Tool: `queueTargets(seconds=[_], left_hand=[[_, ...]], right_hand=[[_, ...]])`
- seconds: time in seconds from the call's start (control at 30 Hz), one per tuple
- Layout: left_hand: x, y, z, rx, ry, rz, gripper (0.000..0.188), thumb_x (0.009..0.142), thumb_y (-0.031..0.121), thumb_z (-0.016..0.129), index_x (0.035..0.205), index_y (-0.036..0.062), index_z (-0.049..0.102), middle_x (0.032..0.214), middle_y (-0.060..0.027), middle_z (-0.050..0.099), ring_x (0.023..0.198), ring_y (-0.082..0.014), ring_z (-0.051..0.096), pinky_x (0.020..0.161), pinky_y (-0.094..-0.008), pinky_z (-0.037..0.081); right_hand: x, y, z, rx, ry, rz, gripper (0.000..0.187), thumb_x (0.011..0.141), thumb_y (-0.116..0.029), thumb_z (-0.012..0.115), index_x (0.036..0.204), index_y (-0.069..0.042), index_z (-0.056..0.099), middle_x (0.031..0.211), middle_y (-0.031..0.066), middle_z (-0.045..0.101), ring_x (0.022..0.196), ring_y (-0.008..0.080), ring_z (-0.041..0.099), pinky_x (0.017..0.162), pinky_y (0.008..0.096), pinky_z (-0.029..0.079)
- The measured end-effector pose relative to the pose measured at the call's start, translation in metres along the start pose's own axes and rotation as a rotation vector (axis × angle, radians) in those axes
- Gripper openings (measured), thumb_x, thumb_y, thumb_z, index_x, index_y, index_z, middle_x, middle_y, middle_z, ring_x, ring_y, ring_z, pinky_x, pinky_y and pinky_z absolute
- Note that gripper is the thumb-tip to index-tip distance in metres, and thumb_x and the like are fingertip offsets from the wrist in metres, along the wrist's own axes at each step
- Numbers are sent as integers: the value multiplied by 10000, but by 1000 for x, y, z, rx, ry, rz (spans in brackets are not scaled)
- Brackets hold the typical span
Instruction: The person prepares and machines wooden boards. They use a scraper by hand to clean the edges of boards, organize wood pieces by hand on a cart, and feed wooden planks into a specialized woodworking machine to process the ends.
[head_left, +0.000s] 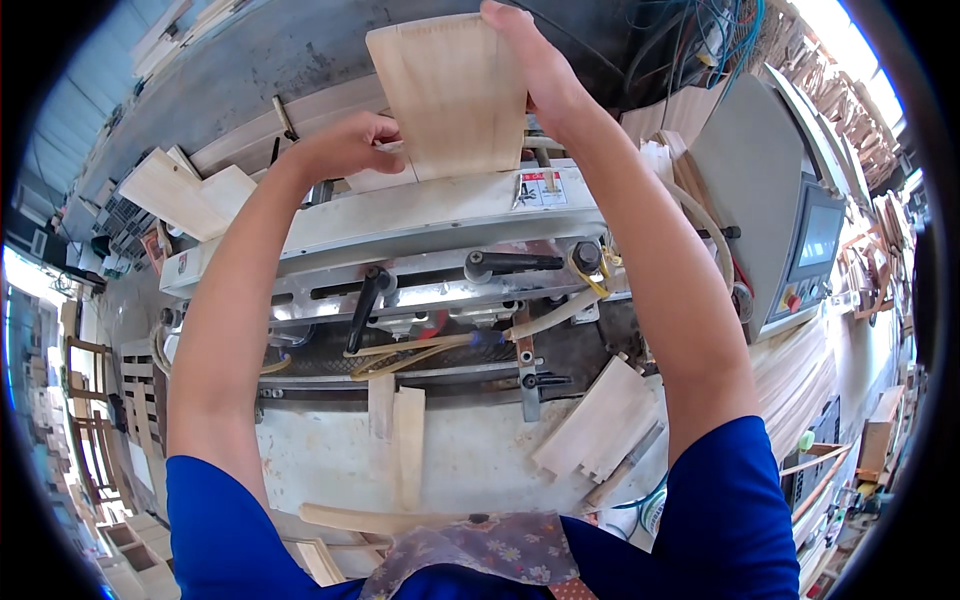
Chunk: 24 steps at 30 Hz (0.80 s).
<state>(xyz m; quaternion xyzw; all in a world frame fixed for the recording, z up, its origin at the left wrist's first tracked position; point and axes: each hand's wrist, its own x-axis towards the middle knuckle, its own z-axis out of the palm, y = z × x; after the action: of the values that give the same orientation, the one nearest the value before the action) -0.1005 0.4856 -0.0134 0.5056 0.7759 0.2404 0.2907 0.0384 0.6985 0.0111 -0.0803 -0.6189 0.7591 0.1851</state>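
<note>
A pale wooden board [450, 100] stands tilted above the light-coloured top of a machine. My right hand [540, 75] grips its right edge, with the thumb near the upper corner and the other fingers mostly hidden behind. At the lower left edge of the same board, my left hand [355, 145] is closed with bent fingers; part of its grip is hidden. Below the board runs the machine's long white beam [400, 228], bearing a warning label [541, 188]. Two black clamp levers [368, 305] sit on the metal rail in front.
To the right stands a grey control cabinet with a screen [820, 237] and a red button [793, 301]. Loose wood pieces [605, 415] lie on the near bench, and stacked boards [190, 195] are at the left. Hoses [560, 313] cross the machine front.
</note>
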Motion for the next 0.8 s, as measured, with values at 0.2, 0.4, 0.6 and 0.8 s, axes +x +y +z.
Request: queueTargets(seconds=[0.2, 0.4, 0.6, 0.8], left_hand=[[-5, 14, 7, 183, 55, -42, 236, 803, 175, 734, 997, 42, 713, 794, 14, 607, 749, -84, 498, 694, -281, 418], [-10, 25, -3, -45, 87, -76, 197, 811, 172, 757, 917, 32, 668, 718, 98, 485, 654, -30, 394, 577, -237, 312], [-9, 24, 12, 32, 60, -125, 245, 825, 207, 754, 984, 34, 685, 723, 74, 521, 644, -49, 436, 579, -234, 346], [-6, 13, 22, 10, 150, -41, 300, 892, 260, 708, 1085, 31, 690, 767, 51, 580, 686, -77, 487, 626, -260, 410]], right_hand=[[-4, -4, 0, -7, 10, 4, 532, 917, -543, 545, 1059, -46, 669, 987, 24, 633, 920, 133, 574, 844, 288, 456], [-3, -6, -1, 49, -15, 4, 556, 911, -556, 541, 1084, -43, 671, 1026, 38, 635, 951, 135, 567, 853, 277, 447], [-4, -7, 2, -155, 124, -46, 599, 915, -570, 520, 1093, -15, 660, 1047, 60, 631, 970, 153, 563, 875, 288, 437], [-7, -4, 5, -105, 27, -53, 642, 906, -600, 517, 1118, -8, 652, 1053, 69, 633, 982, 157, 569, 888, 295, 440]])
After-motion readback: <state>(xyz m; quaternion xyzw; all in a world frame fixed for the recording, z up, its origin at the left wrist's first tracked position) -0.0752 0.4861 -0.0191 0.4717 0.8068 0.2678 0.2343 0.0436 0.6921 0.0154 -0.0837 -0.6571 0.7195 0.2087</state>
